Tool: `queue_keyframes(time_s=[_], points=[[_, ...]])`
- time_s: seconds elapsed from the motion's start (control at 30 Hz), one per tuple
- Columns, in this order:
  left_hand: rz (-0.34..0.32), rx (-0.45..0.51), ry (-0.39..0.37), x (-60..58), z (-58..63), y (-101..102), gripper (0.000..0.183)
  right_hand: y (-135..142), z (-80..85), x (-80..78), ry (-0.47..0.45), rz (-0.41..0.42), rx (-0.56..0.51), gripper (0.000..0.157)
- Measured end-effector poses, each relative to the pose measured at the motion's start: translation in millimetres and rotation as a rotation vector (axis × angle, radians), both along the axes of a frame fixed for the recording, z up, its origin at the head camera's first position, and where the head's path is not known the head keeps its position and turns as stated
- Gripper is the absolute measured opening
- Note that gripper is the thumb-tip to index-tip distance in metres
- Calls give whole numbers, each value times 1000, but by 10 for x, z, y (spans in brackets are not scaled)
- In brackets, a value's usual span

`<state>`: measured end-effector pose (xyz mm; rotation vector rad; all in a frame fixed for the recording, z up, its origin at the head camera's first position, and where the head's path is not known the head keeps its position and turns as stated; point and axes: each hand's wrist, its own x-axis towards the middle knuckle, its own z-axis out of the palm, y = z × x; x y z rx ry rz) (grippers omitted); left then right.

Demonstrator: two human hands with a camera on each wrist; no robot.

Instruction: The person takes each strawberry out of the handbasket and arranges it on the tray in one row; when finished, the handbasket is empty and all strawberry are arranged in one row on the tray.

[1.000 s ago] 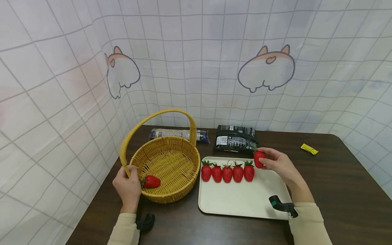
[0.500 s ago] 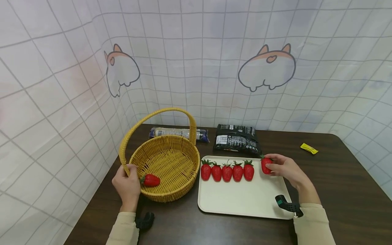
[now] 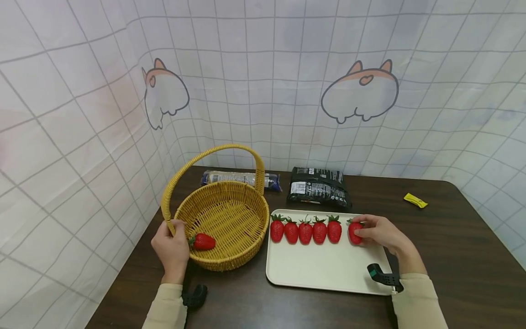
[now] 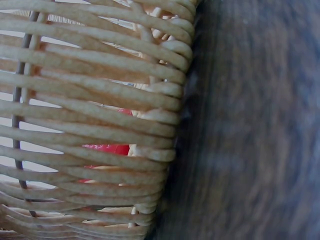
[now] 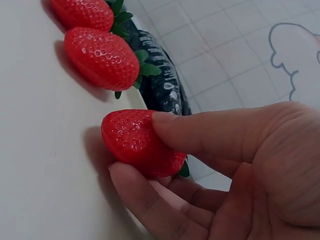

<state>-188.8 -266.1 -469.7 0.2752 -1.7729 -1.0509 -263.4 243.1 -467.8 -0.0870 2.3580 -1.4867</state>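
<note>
My right hand [image 3: 380, 234] pinches a red strawberry [image 5: 137, 140] between thumb and fingers at the right end of the tray [image 3: 320, 274]. Left of it, several strawberries [image 3: 305, 232] lie side by side along the tray's back edge, leaves pointing away. My left hand [image 3: 170, 249] grips the lower left part of the handle of a yellow woven basket [image 3: 230, 219], at its rim. Inside the basket, near that hand, one strawberry [image 3: 203, 241] lies on its side. In the left wrist view the basket wall [image 4: 95, 110] fills much of the picture, with red showing through its gaps.
Behind the tray lies a black printed packet [image 3: 318, 188]. A long blue-ended packet [image 3: 271, 182] lies behind the basket. A small yellow wrapper [image 3: 415, 200] is at the back right of the dark table [image 3: 464, 256]. A patterned curtain [image 3: 287, 91] hangs behind.
My right hand has brought the strawberry rightward and down from behind the row to the tray's right end. My left hand keeps its grip on the basket handle.
</note>
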Motion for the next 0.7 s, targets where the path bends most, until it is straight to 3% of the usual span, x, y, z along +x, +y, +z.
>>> queue_keyframes(time_s=[0.7], points=[[1, 12, -30, -3, -9, -12, 17, -145, -1, -1, 47, 3, 65, 46]])
